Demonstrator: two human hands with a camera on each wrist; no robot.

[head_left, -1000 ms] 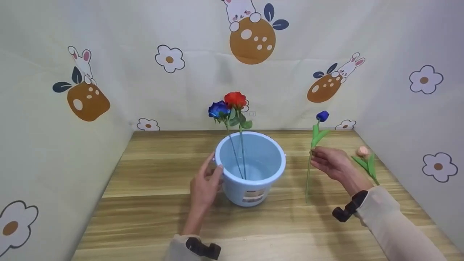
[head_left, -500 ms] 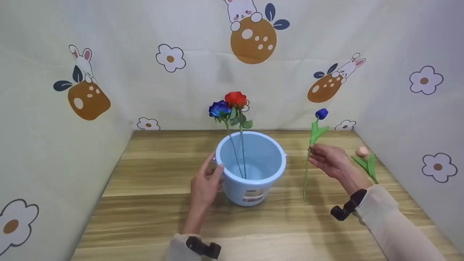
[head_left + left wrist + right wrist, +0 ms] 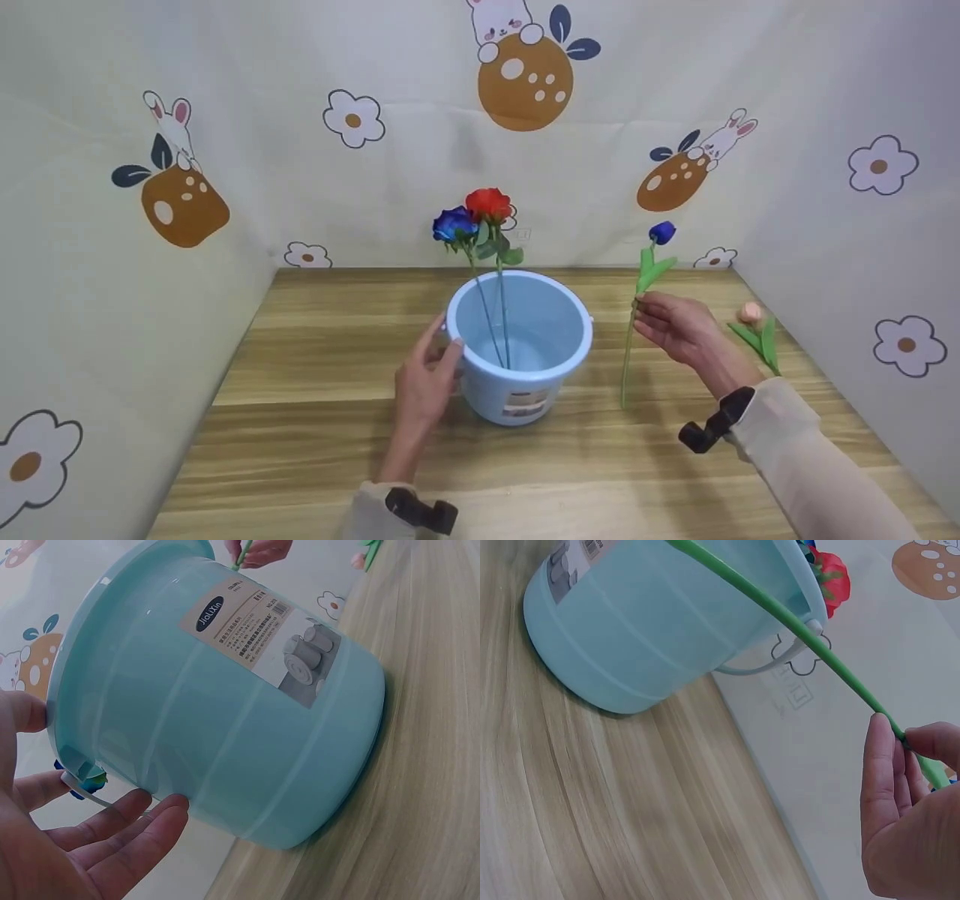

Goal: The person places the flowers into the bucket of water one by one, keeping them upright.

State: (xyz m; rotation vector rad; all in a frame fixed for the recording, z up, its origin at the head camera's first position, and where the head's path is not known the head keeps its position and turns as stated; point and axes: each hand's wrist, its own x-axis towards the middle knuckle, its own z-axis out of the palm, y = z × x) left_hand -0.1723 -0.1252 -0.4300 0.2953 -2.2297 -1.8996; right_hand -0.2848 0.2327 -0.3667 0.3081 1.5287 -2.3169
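Observation:
A light blue bucket (image 3: pixel 480 394) stands upright on the wooden table. My left hand (image 3: pixel 421 382) rests against its left side, thumb at the rim and fingertips on the outer wall beside the handle (image 3: pixel 94 799), as the left wrist view shows. Inside the bucket lean a blue rose (image 3: pixel 454 223) and a red rose (image 3: pixel 489 204), blooms above the rim. To the right of the bucket, my right hand (image 3: pixel 679 326) pinches a blue tulip (image 3: pixel 662 232) by its green stem (image 3: pixel 795 626) just below the leaves. The tulip is nearly upright, bloom on top, apart from the bucket.
A peach tulip (image 3: pixel 750 313) with green leaves lies on the table at the right, partly hidden by my right forearm. Patterned cloth walls (image 3: pixel 420 172) enclose the table (image 3: pixel 322 442) at the back and both sides.
My right hand has shifted slightly left and up with the blue tulip, bringing it a little nearer the bucket. The left hand and the bucket stay in place.

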